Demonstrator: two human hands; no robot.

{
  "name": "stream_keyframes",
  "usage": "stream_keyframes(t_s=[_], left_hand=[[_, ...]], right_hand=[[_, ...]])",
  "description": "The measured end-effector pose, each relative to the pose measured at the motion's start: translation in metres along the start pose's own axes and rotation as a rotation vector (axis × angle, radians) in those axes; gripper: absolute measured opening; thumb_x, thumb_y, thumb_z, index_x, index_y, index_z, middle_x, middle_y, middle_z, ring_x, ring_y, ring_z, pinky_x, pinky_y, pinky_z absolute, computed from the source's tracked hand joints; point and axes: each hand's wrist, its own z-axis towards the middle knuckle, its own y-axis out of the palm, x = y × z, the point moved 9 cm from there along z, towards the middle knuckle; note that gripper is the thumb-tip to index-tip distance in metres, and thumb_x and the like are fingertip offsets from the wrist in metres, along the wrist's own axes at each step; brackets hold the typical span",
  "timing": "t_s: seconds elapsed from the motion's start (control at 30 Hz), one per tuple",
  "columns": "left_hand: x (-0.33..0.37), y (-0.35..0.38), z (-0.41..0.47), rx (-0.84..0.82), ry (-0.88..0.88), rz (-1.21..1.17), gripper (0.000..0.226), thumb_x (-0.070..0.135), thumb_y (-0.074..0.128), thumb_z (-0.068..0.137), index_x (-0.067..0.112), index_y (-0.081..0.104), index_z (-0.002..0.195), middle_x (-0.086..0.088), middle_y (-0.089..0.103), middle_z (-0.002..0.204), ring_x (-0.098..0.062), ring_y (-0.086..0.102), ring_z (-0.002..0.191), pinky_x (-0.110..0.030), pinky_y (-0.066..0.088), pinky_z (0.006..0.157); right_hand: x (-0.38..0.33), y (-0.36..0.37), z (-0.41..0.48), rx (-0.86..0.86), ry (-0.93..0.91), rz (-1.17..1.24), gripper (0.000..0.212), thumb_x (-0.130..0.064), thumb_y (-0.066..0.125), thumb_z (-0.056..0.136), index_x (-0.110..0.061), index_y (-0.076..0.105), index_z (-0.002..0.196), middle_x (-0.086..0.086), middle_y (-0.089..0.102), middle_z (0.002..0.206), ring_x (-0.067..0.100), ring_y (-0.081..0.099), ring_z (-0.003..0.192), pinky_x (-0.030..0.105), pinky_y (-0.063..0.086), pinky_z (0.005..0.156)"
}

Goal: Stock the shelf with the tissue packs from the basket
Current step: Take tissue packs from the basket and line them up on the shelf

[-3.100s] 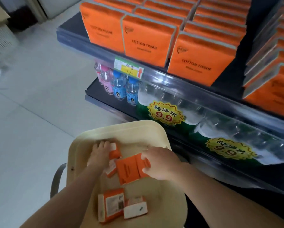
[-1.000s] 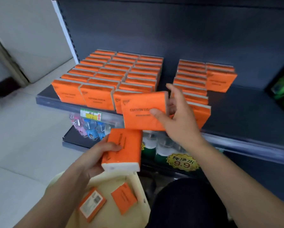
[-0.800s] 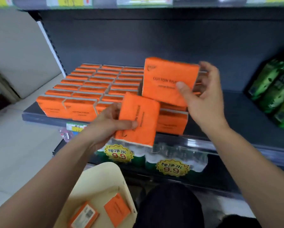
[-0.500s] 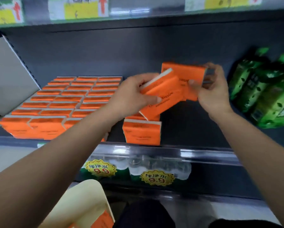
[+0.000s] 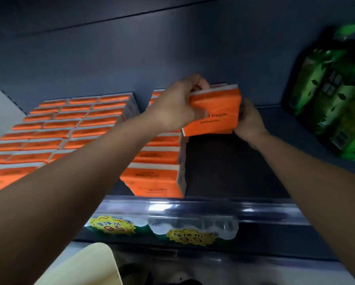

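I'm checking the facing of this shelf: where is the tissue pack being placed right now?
In the head view the tissue pack sits centre-right, gripped between the left hand and right hand, at the back of the shelf, right of the single orange row.

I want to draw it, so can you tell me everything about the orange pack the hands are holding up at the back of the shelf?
The orange tissue pack is a soft-looking rectangular pack in shiny plastic wrap, with a white strip along its top edge and dark print reading TISSUE on its front. It stands nearly upright, slightly tilted, at the back of the dark shelf, right of the orange rows. The left hand grips its top left corner; the right hand presses its right side. More may be held behind it.
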Motion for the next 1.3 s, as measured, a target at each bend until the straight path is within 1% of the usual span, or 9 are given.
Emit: stream_keyframes(t_s=[0.17, 0.33, 0.47, 0.57, 0.7, 0.9, 1.1, 1.2, 1.3], left_hand=[[-0.009, 0.019, 0.026, -0.079, -0.016, 0.079, 0.041, 0.006, 0.073, 0.074, 0.019, 0.054, 0.108, 0.004, 0.057, 0.101, -0.011, 0.056, 0.091, -0.022, 0.047, 0.077], [-0.029, 0.039, 0.045, -0.148, -0.037, 0.313, 0.045, 0.009, 0.072, 0.075, 0.017, 0.054, 0.115, 0.000, 0.058, 0.114, -0.017, 0.054, 0.104, -0.026, 0.045, 0.085], [-0.037, 0.053, 0.049, -0.122, 0.002, 0.499, 0.047, 0.013, 0.073, 0.073, 0.015, 0.057, 0.117, -0.008, 0.055, 0.119, -0.024, 0.050, 0.113, -0.029, 0.040, 0.091], [-0.038, 0.055, 0.047, -0.038, -0.012, 0.706, 0.051, 0.026, 0.071, 0.076, 0.019, 0.053, 0.123, -0.008, 0.048, 0.122, -0.028, 0.042, 0.120, -0.041, 0.036, 0.100], [-0.036, 0.058, 0.047, -0.007, -0.031, 0.861, 0.056, 0.031, 0.068, 0.080, 0.016, 0.045, 0.129, -0.008, 0.050, 0.127, -0.030, 0.042, 0.123, -0.048, 0.032, 0.103], [-0.035, 0.056, 0.035, -0.091, -0.050, 0.857, 0.062, 0.038, 0.068, 0.080, 0.020, 0.044, 0.134, -0.008, 0.047, 0.129, -0.028, 0.041, 0.125, -0.046, 0.030, 0.102], [-0.006, 0.011, -0.032, 0.055, 0.040, 0.679, 0.050, 0.037, 0.065, 0.080, 0.022, 0.055, 0.126, -0.009, 0.052, 0.126, -0.030, 0.046, 0.123, -0.043, 0.037, 0.100], [0.003, -0.026, -0.097, 0.180, 0.133, 0.595, 0.043, 0.038, 0.058, 0.075, 0.014, 0.065, 0.111, -0.013, 0.062, 0.109, -0.035, 0.056, 0.107, -0.043, 0.045, 0.089], [-0.014, -0.056, -0.175, 0.255, 0.098, 0.547, 0.035, 0.035, 0.062, 0.075, 0.012, 0.067, 0.102, -0.011, 0.064, 0.096, -0.034, 0.058, 0.095, -0.038, 0.046, 0.079]], right_hand=[[0.009, -0.004, 0.016, -0.008, -0.038, -0.038, 0.023, -0.013, 0.063, 0.090, -0.014, 0.050, 0.109, -0.012, 0.051, 0.086, -0.001, 0.049, 0.076, 0.008, 0.041, 0.064], [0.026, -0.010, 0.018, 0.019, -0.051, -0.041, 0.024, -0.012, 0.069, 0.083, -0.023, 0.058, 0.102, -0.001, 0.060, 0.089, 0.015, 0.058, 0.085, 0.029, 0.051, 0.076], [0.028, -0.006, 0.016, -0.009, -0.059, -0.068, 0.037, -0.010, 0.069, 0.082, -0.021, 0.059, 0.116, 0.003, 0.062, 0.090, 0.016, 0.060, 0.085, 0.026, 0.048, 0.074], [0.027, -0.004, 0.016, -0.013, -0.050, -0.111, 0.045, -0.014, 0.067, 0.084, -0.022, 0.055, 0.126, 0.002, 0.064, 0.098, 0.015, 0.060, 0.092, 0.029, 0.050, 0.082], [0.020, -0.002, 0.010, -0.005, -0.075, -0.190, 0.038, -0.015, 0.060, 0.089, -0.021, 0.056, 0.126, 0.003, 0.064, 0.112, 0.017, 0.059, 0.103, 0.028, 0.047, 0.087], [0.008, -0.002, -0.011, -0.009, -0.024, -0.281, 0.039, -0.011, 0.053, 0.088, -0.016, 0.054, 0.126, 0.008, 0.061, 0.119, 0.024, 0.057, 0.108, 0.031, 0.047, 0.088], [-0.057, -0.013, -0.088, 0.273, -0.247, -0.276, 0.034, -0.007, 0.055, 0.082, -0.014, 0.054, 0.115, 0.008, 0.062, 0.101, 0.024, 0.061, 0.087, 0.039, 0.052, 0.074], [-0.106, 0.017, -0.143, 0.215, -0.431, -0.236, 0.026, -0.010, 0.057, 0.081, -0.014, 0.059, 0.107, 0.000, 0.062, 0.090, 0.016, 0.057, 0.075, 0.037, 0.050, 0.068], [-0.145, 0.064, -0.200, 0.043, -0.541, -0.190, 0.024, -0.014, 0.058, 0.083, -0.016, 0.060, 0.106, -0.004, 0.060, 0.089, 0.016, 0.058, 0.074, 0.037, 0.050, 0.067]])
